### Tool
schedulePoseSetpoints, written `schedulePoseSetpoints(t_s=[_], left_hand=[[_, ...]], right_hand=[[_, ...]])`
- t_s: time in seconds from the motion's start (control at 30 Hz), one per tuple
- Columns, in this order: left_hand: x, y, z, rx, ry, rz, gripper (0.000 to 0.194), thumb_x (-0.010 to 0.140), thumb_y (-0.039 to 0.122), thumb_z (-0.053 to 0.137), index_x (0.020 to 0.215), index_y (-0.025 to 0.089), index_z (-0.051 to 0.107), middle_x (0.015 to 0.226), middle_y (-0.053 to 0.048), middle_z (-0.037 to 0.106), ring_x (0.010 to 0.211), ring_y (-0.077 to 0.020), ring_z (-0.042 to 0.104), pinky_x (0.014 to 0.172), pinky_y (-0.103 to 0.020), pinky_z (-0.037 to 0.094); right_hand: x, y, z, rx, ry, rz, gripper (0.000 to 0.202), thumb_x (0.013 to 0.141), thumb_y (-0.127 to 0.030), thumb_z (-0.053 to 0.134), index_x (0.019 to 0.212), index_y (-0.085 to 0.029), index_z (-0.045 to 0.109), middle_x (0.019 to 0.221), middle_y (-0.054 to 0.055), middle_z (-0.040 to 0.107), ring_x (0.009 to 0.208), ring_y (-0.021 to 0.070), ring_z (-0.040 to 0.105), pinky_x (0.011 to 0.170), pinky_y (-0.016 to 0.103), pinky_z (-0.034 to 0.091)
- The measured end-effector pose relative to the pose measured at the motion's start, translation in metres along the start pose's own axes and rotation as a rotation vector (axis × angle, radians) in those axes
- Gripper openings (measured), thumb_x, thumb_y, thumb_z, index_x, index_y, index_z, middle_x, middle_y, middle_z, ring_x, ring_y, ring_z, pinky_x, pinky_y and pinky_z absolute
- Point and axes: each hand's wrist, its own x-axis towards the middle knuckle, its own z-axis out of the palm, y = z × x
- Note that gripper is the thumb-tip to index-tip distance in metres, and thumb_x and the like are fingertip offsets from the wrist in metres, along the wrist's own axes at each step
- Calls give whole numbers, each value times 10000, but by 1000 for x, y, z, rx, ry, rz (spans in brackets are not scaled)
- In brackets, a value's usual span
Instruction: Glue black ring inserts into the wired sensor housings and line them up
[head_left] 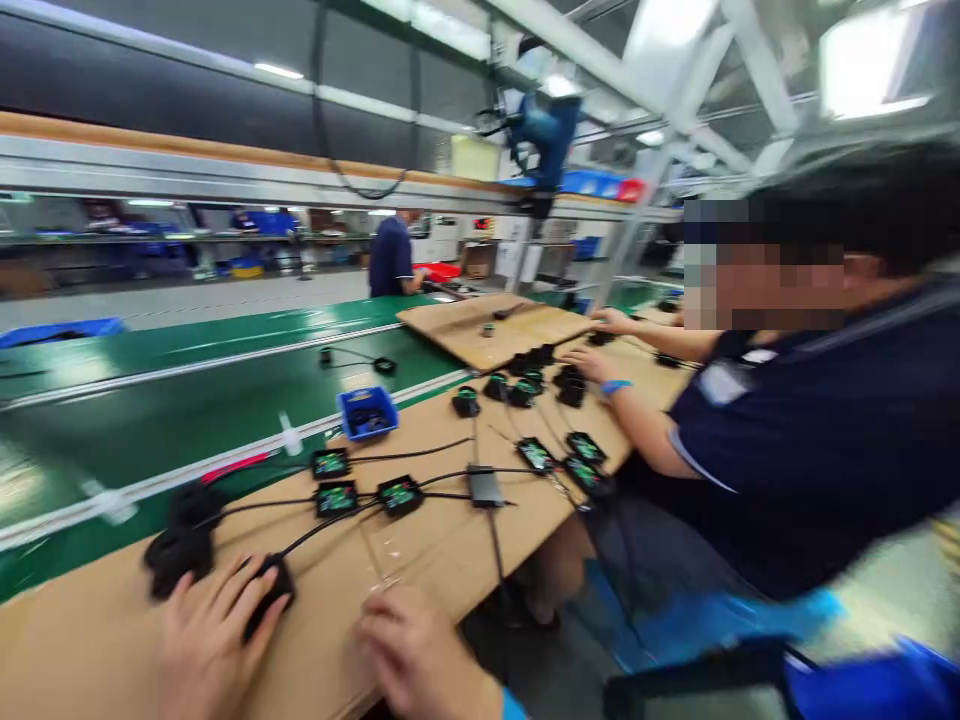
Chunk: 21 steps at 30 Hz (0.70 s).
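My left hand (pixel 214 630) is curled over a black housing (pixel 279 598) at the lower left, its fingers resting on the top and side. A black cable runs from that housing to small open black boxes with green circuit boards (pixel 336 497) (pixel 400 495). My right hand (pixel 420 640) rests at the cardboard's near edge, its fingers closed together. A thin, pale line shows just beyond its fingertips; blur hides whether the fingers hold it. More black round parts (pixel 180 550) lie just beyond my left hand.
Cardboard (pixel 322 590) covers the worktop beside a green conveyor belt (pixel 247 390). A small blue bin (pixel 367 413) holds dark parts. A co-worker (pixel 810 420) sits on the right, hands among cabled black parts (pixel 525 388). A flat grey piece (pixel 484 487) lies mid-board.
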Motion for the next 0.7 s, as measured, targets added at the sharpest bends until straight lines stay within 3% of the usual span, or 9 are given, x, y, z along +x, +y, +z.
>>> schedulePoseSetpoints(t_s=[0.03,0.1,0.2,0.37,0.43,0.6,0.7], left_hand=[[-6,-1,-3,50,-13,4,240,970,381,522,996,230,707,1084,-86,767,1013,-320,713,1087,-599,367],[-10,1,-4,34,-61,-54,220,988,323,502,1015,224,696,1136,-84,755,982,-267,734,981,-459,508],[-6,7,-4,-84,-85,-152,210,1003,269,488,1043,198,681,1175,-110,733,977,-216,744,801,-291,604],[-7,13,-5,-199,-90,-197,181,984,210,512,1037,187,684,1168,-126,730,1034,-241,731,872,-329,623],[-10,12,-4,-198,-101,-216,175,980,204,511,1015,187,681,1165,-120,731,1046,-232,725,892,-321,619],[-12,15,-1,-210,-103,-248,160,947,156,520,980,178,676,1141,-119,733,1037,-234,719,885,-325,623],[-10,17,-2,-206,-111,-247,154,921,140,543,978,185,679,1128,-113,735,1033,-232,716,883,-324,623]], right_hand=[[-4,15,-3,1,26,45,159,794,-140,648,931,-219,667,1018,17,701,921,134,651,810,233,536],[-11,52,-14,-33,63,120,212,883,-113,494,971,-195,668,974,72,684,872,173,644,771,290,542],[-15,113,-31,-149,156,208,313,911,-161,391,1058,-111,663,942,179,653,843,283,613,742,444,530],[-5,188,-40,-197,183,170,424,937,-363,372,992,-106,705,902,196,670,782,308,596,721,481,516],[5,210,-38,-238,120,160,464,930,-394,351,1009,-136,729,959,186,698,783,310,601,706,480,509],[31,246,-34,-161,-241,139,405,832,-477,427,796,-262,768,876,102,734,814,302,676,673,444,532],[39,259,-38,-142,-249,117,417,832,-497,426,783,-258,764,891,104,740,825,292,708,722,451,562]])
